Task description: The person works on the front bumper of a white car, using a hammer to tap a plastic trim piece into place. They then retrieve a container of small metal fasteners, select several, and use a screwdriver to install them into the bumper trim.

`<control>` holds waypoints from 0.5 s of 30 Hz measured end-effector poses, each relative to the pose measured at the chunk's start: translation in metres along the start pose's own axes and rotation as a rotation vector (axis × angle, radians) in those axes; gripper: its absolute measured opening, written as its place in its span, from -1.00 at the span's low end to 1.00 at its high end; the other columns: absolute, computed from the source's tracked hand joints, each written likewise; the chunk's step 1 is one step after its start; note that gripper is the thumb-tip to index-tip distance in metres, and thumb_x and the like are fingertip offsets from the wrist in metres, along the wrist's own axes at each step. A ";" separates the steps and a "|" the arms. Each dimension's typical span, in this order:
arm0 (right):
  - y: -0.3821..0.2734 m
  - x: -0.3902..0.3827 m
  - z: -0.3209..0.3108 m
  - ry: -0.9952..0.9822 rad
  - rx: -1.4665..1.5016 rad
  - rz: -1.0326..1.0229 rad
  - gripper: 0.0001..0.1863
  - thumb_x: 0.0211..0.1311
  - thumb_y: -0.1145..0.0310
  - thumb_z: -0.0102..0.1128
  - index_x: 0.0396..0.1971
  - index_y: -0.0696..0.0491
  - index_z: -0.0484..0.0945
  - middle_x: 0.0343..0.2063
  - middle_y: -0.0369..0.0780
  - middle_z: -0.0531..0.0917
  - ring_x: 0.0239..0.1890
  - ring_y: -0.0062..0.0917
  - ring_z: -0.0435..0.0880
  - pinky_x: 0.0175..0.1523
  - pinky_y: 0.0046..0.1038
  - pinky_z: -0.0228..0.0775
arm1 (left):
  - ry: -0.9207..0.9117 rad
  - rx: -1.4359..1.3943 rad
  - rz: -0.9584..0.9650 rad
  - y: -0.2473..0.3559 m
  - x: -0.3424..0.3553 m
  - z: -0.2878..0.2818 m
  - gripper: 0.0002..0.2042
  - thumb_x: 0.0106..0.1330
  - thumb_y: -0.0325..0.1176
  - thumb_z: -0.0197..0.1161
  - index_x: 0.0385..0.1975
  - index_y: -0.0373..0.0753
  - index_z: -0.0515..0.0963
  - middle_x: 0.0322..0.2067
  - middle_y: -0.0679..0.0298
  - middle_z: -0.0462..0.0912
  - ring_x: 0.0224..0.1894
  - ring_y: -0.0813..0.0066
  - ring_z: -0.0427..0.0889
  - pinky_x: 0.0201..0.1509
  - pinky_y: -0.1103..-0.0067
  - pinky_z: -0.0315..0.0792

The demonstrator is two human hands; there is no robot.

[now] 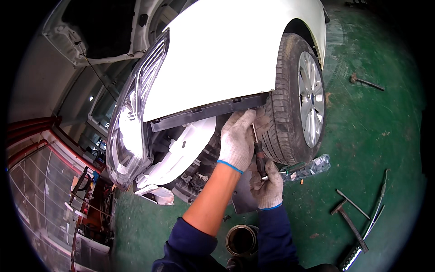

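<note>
Workshop with a green floor, hammers and bars lying about on the right, glazed frontage on the far left. A white car stands with its hood raised; its fender, headlight and tyre surround the work area, and a black strip runs along the fender's lower edge. An open can stands below, between the forearms.

The screwdriver, dark with reddish parts on its handle, is upright between the hands, just beside the tyre, its shaft pointing up toward the fender's lower edge; the tip is hidden. The right hand, gloved, has its fingers closed around the lower end of the handle. A green-handled tool crosses behind these fingers, near some crumpled clear plastic; whether the same grip bears it cannot be told. The left hand, also gloved, reaches up to the rear end of the strip, fingers bent near the shaft; whether they pinch anything cannot be told.

Handling, as judged by eye: the screwdriver is probably light and rigid, not fragile, with a smooth shaft that may slip in knit gloves. The thick handle offers the surest hold, gripped in line with the shaft. The strip looks thin and somewhat flexible, likelier to crack if bent; it is best supported along its length.
</note>
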State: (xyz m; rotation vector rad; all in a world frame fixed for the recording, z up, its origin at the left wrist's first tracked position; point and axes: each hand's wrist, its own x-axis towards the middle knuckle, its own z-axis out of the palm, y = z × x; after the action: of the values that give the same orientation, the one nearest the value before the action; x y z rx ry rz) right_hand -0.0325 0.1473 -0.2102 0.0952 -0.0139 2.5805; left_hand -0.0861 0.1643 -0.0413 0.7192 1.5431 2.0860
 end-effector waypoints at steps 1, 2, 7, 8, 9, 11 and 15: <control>-0.001 -0.002 0.000 0.004 0.010 -0.006 -0.53 0.35 0.02 0.34 0.08 0.03 0.56 -0.35 -0.17 0.75 -0.67 -0.63 0.53 -0.58 -0.58 0.36 | -0.007 -0.037 0.007 -0.001 0.002 -0.001 -0.68 0.49 -0.41 0.08 0.15 -0.41 0.42 -0.02 0.04 0.61 0.01 0.19 0.65 0.18 0.22 0.51; -0.002 -0.005 0.001 0.008 0.020 -0.012 -0.53 0.35 0.03 0.34 0.08 0.03 0.56 -0.34 -0.16 0.75 -0.67 -0.63 0.55 -0.57 -0.58 0.38 | -0.014 -0.075 0.014 -0.004 0.003 -0.003 -0.70 0.49 -0.42 0.07 0.14 -0.41 0.42 -0.02 0.04 0.61 0.02 0.18 0.65 0.18 0.20 0.51; -0.009 -0.014 -0.010 0.000 -0.021 -0.088 -0.53 0.35 0.07 0.34 0.08 0.09 0.54 -0.35 -0.12 0.74 -0.67 -0.60 0.57 -0.60 -0.61 0.38 | -0.030 -0.147 -0.017 -0.009 0.007 -0.005 -0.76 0.48 -0.44 0.07 0.06 -0.39 0.44 -0.06 0.06 0.63 -0.02 0.17 0.67 0.14 0.21 0.54; -0.011 -0.014 -0.009 0.010 -0.038 -0.099 -0.52 0.35 0.08 0.34 0.07 0.11 0.54 -0.36 -0.11 0.74 -0.67 -0.60 0.57 -0.61 -0.61 0.37 | -0.034 -0.178 -0.027 -0.010 0.008 -0.008 -0.77 0.48 -0.47 0.08 0.06 -0.40 0.43 -0.08 0.07 0.63 -0.05 0.18 0.68 0.12 0.22 0.56; -0.013 -0.013 -0.008 0.020 -0.056 -0.110 -0.52 0.35 0.08 0.33 0.07 0.13 0.54 -0.36 -0.11 0.74 -0.68 -0.60 0.57 -0.62 -0.62 0.36 | -0.040 -0.209 -0.038 -0.011 0.008 -0.010 -0.77 0.47 -0.49 0.08 0.05 -0.40 0.43 -0.11 0.07 0.64 -0.08 0.20 0.69 0.10 0.22 0.59; -0.018 -0.016 0.002 0.080 -0.084 -0.146 -0.53 0.35 0.09 0.33 0.03 0.16 0.55 -0.39 -0.11 0.73 -0.70 -0.62 0.53 -0.67 -0.63 0.29 | -0.067 -0.247 -0.049 -0.014 0.008 -0.008 -0.80 0.48 -0.50 0.06 0.02 -0.39 0.45 -0.14 0.09 0.64 -0.10 0.21 0.69 0.10 0.25 0.58; -0.046 -0.019 -0.016 0.074 -0.124 -0.081 -0.54 0.33 0.23 0.33 0.12 0.19 0.55 -0.10 -0.13 0.69 -0.17 -0.49 0.62 -0.06 -0.44 0.50 | -0.280 0.044 0.055 -0.031 0.016 -0.006 -0.75 0.55 -0.35 0.03 -0.01 -0.40 0.52 -0.16 0.08 0.64 -0.14 0.22 0.67 0.13 0.32 0.56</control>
State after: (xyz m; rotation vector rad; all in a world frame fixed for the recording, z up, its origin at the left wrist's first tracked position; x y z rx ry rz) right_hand 0.0075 0.1767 -0.2277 -0.0454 -0.1392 2.4936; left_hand -0.1010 0.1790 -0.0704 1.0322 1.4306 1.8981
